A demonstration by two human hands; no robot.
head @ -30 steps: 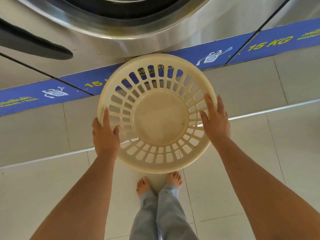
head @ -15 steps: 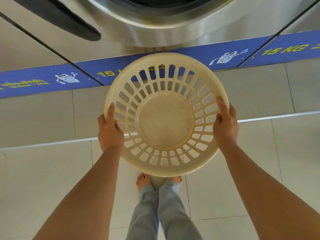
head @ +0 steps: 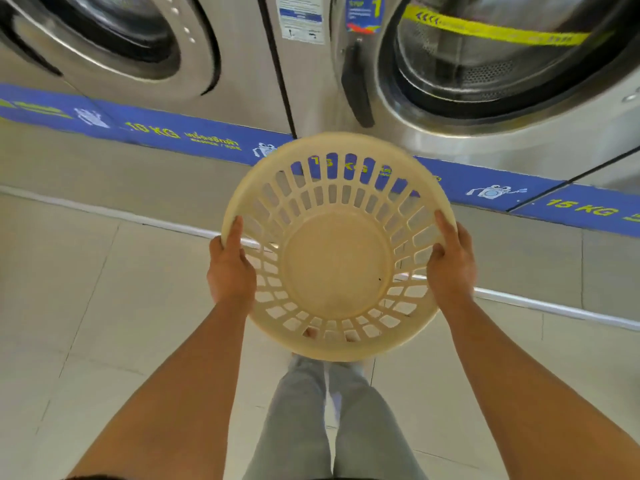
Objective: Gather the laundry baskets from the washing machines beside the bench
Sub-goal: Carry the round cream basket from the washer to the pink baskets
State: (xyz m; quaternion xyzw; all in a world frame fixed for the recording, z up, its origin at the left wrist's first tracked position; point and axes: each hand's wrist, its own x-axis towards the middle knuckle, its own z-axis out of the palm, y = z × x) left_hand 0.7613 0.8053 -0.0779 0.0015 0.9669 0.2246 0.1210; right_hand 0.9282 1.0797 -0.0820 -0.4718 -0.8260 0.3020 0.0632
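Closest to the camera are two bare forearms reaching forward and, between them lower down, a pair of legs in light grey trousers; the toes just peek through the slots at the near edge of the basket.

The cream laundry basket is up in the air, held out over the pale tiled floor, not resting on anything; it's round, slotted all the way around the wall, with a solid flat bottom, and tipped so you look straight down into it; nothing inside that I can see.

Left hand is clamped on the left rim, thumb lying along the top edge and the other fingers wrapped under and out of sight; right hand does the same on the right rim, thumb over the lip; so the hands sit well apart, one on each side of the basket.

Past the basket there's a raised tiled step with a light strip along its edge; then a blue band running across the base of the machines with yellow "10 KG" and "15 KG" lettering and little cartoon washers; part of it shows through the basket slots.

Furthest back are two steel front-loaders; left washing machine and right washing machine with a yellow strip across its door glass and a dark handle.
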